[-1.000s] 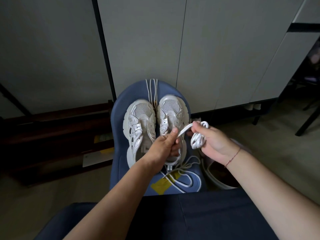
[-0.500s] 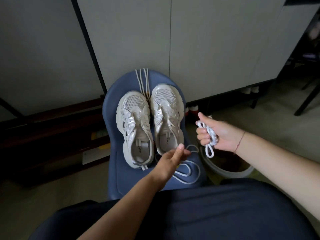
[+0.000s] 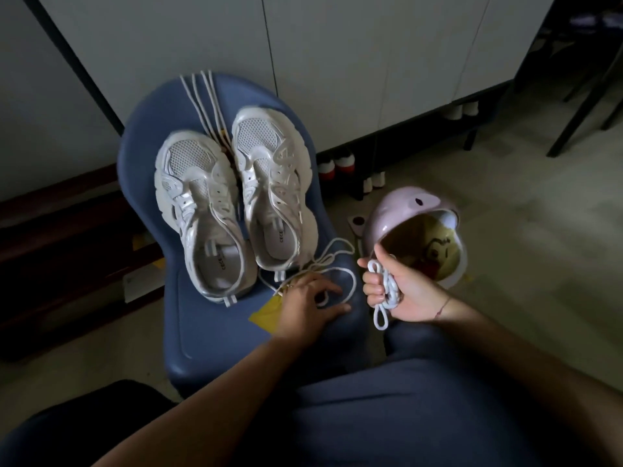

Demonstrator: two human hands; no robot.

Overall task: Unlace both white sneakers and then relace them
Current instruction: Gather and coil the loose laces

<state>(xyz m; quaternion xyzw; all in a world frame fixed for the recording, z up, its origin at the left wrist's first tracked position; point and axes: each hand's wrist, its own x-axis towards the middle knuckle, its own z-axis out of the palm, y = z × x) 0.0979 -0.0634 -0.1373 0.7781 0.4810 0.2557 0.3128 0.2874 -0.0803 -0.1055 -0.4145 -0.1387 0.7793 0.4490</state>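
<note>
Two white sneakers stand side by side on a blue chair seat [image 3: 215, 335], toes away from me: the left sneaker [image 3: 202, 217] and the right sneaker [image 3: 273, 190]. Both show no lace through their eyelets. My right hand [image 3: 399, 291] grips a bundled white lace [image 3: 384, 291], a loop hanging below the fist. A second loose lace [image 3: 337, 264] lies in coils on the seat by the right sneaker's heel. My left hand [image 3: 308, 306] rests over those coils with fingers spread. Several straight white laces [image 3: 205, 99] lie behind the toes.
A pink round bin [image 3: 404, 217] with a yellow picture inside lies tipped on the floor to the right of the chair. A yellow tag [image 3: 266, 313] sits on the seat under my left hand. Pale cabinets stand behind; dark chair legs at far right.
My left hand let go of the lace it pinched above the right sneaker and dropped to the coils on the seat. My right hand drew the bundled lace away to the right.
</note>
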